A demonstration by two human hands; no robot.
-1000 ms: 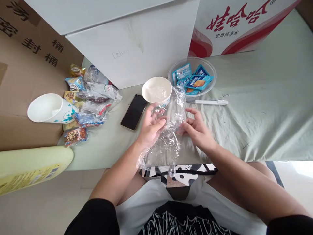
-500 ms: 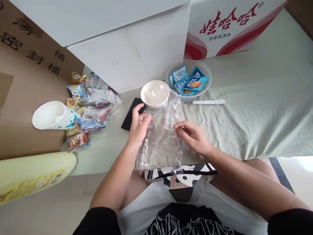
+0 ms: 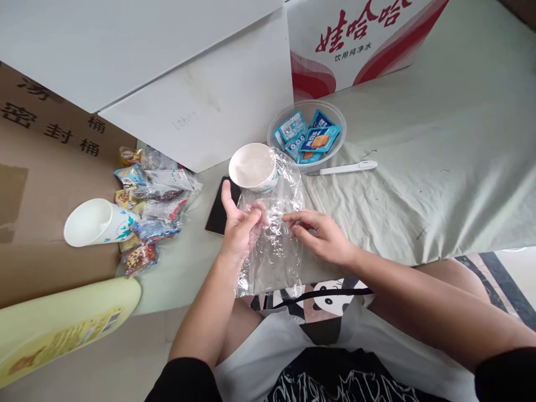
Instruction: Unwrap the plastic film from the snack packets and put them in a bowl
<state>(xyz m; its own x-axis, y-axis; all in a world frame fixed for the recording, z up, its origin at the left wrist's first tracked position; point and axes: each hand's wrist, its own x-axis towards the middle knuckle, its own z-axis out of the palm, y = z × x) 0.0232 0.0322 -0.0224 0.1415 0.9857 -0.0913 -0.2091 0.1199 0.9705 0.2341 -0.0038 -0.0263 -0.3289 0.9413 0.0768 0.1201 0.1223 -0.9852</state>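
Observation:
A thin, clear plastic bag [image 3: 272, 268] lies across the cloth from the white bowl to the near edge. My left hand [image 3: 240, 229] is closed on its upper part, thumb against curled fingers, with one finger sticking up. Opposite it, my right hand [image 3: 320, 237] pinches the film between thumb and fingertips. Just beyond the hands stands a white paper bowl [image 3: 253, 167] with a blue pattern, the film touching its right side. A dark phone [image 3: 216, 215] lies by my left hand, partly covered by the hand and bowl.
Behind is a clear round tub [image 3: 341, 142] of blue snack packets [image 3: 320, 138], with a white utility knife [image 3: 347, 168] before it. Several wrapped snacks [image 3: 161, 209] and a tipped paper cup [image 3: 94, 222] are at left. White cartons [image 3: 234, 106] and a brown carton [image 3: 54, 184] border the table.
My hands have come closer together over the film, which is more bunched between them. My left fingers have closed in, with one finger raised. The whole view has shifted slightly.

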